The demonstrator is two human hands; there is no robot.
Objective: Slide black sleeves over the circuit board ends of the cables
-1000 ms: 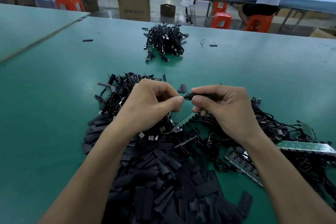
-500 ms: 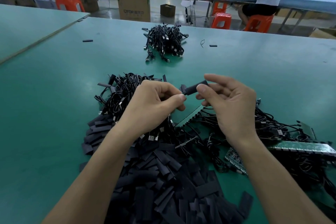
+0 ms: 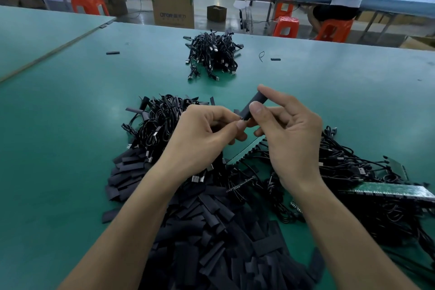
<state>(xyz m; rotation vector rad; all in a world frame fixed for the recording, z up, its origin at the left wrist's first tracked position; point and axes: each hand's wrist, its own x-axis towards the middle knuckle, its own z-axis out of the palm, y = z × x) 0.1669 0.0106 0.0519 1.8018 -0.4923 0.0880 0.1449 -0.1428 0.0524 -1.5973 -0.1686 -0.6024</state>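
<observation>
— Whereabouts of the black sleeve [image 3: 255,106]?
— Up off the bench [image 3: 70,136], above the middle of the heaps. Pinched by the right hand [image 3: 292,143] between thumb and forefinger. Tilted: upper end away and to the right, lower end down against the left hand [image 3: 202,141].
— Look of it?
— Matte black, short, straight-sided, tube-like. Slightly blurred.
— Left hand?
— Curled, thumb and forefinger pinched together on the sleeve's lower tip. Anything inside that end hidden.
— Underneath?
— Nearest, a heap of loose sleeves [image 3: 211,231], flat black strips lying every way. Behind the left hand, tangled black cables [image 3: 162,115] with metal plugs. To the right, more cable over a green circuit board strip [image 3: 388,189]. Farther back on the bench, well apart, a separate bundle of cables [image 3: 213,56]. Beyond, two stray pieces: one far left [image 3: 112,53], one just right of that bundle [image 3: 275,59].
</observation>
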